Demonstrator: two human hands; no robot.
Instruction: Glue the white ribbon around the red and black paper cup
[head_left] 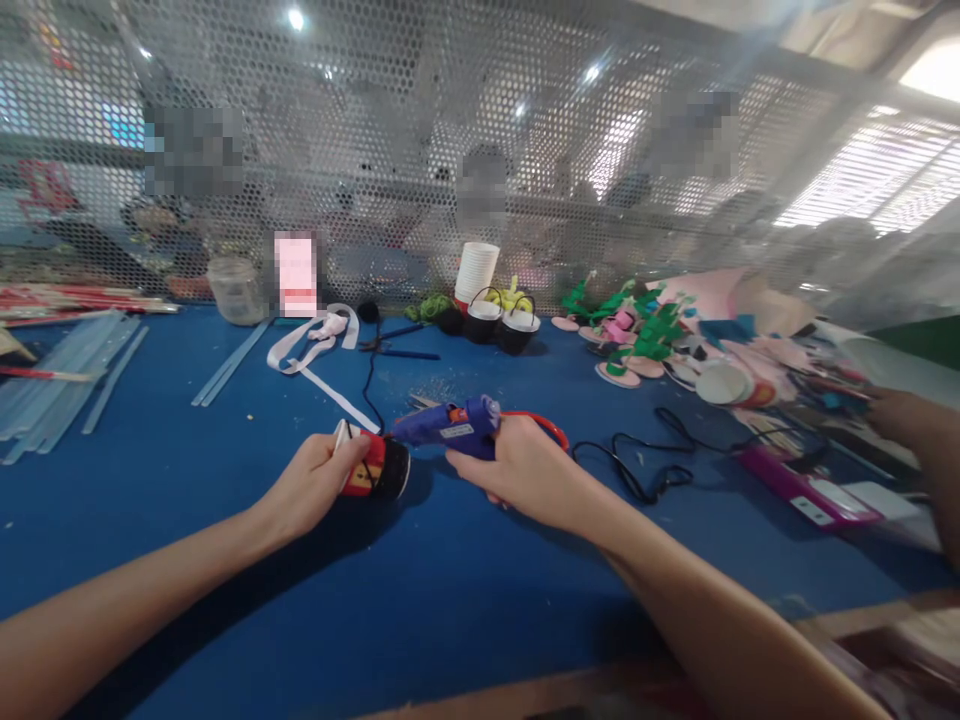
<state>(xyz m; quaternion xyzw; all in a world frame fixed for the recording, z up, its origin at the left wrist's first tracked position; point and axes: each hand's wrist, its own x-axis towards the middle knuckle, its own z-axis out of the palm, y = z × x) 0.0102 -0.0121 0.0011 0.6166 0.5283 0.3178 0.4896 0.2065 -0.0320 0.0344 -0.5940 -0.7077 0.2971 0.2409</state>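
In the centre of the frame, the left hand [311,480] grips a red-and-black cup [388,470], its thumb pressed over the near side and its other fingers mostly hidden beneath. The cup is tipped on its side, white rim toward the palm, which leaves its dark-banded end free and its wall turned toward the tool. The right hand [521,460] has its fingers closed around the handle of a blue glue gun [454,425]; whether one presses the trigger cannot be told. The nozzle points left and meets or nearly meets the cup's upper edge, a hold that probably lets each hand steady its own piece. A thin black cord [369,375] runs down the tabletop [465,600] toward the cup. Translucent glue sticks [67,375] lie at the left, likely kept there within reach, while white ribbon [296,345], pliers [405,352] and two small buckets [482,325] sit farther up, apparently to leave the middle free for both hands.
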